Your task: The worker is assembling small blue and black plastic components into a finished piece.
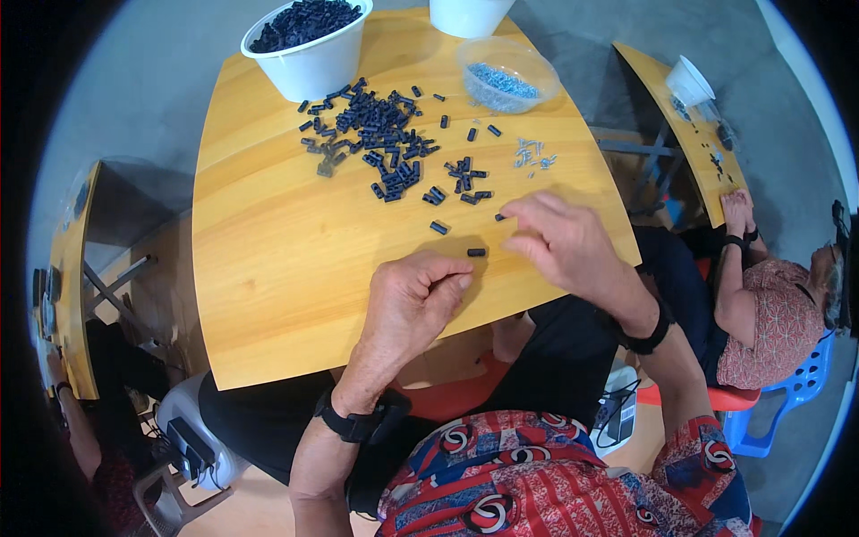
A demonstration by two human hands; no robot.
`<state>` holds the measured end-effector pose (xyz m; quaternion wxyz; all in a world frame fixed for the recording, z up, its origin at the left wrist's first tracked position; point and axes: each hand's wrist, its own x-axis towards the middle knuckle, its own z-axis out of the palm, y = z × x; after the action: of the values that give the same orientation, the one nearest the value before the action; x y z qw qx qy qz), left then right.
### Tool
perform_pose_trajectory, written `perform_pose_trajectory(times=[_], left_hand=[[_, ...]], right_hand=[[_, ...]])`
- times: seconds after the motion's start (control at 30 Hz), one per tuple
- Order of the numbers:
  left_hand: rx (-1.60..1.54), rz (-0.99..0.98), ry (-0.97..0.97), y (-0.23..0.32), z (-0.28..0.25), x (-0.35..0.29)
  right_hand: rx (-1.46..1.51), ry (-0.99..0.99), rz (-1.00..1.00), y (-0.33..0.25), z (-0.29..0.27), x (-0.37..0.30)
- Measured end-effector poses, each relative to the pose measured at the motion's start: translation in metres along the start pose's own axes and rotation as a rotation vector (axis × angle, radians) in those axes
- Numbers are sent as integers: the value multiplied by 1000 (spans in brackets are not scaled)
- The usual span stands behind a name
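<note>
My left hand (pixel 416 300) is closed in a pinch low over the near part of the table. Whatever its fingertips hold, if anything, is hidden. A small black cylindrical piece (pixel 476 252) is right by its index fingertip. Across from it, my right hand (pixel 564 242) has thumb and index finger apart, the index fingertip at another small black piece (pixel 500 217). A single black piece (pixel 438 227) lies beyond my left hand. Past my hands are a loose group of black pieces (pixel 465 174), a large heap of them (pixel 380 121) and small silvery metal parts (pixel 534 154).
On the wooden table (pixel 259 295), a white tub (pixel 313 67) full of black pieces stands at the far left. A clear bowl (pixel 508 76) of silvery parts and another white tub (pixel 470 16) stand far right. Other people sit at tables (pixel 707 148) on both sides.
</note>
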<state>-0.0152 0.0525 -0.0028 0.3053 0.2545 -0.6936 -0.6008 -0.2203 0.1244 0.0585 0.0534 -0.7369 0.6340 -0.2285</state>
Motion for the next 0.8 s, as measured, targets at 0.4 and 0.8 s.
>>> perform_pose_trajectory(times=[0.4, 0.8], left_hand=[[12, -44, 44, 10, -3, -1], [457, 53, 186, 19, -22, 5]], right_hand=[[-77, -24, -81, -2, 32, 9], [-20, 146, 50, 23, 17, -5]])
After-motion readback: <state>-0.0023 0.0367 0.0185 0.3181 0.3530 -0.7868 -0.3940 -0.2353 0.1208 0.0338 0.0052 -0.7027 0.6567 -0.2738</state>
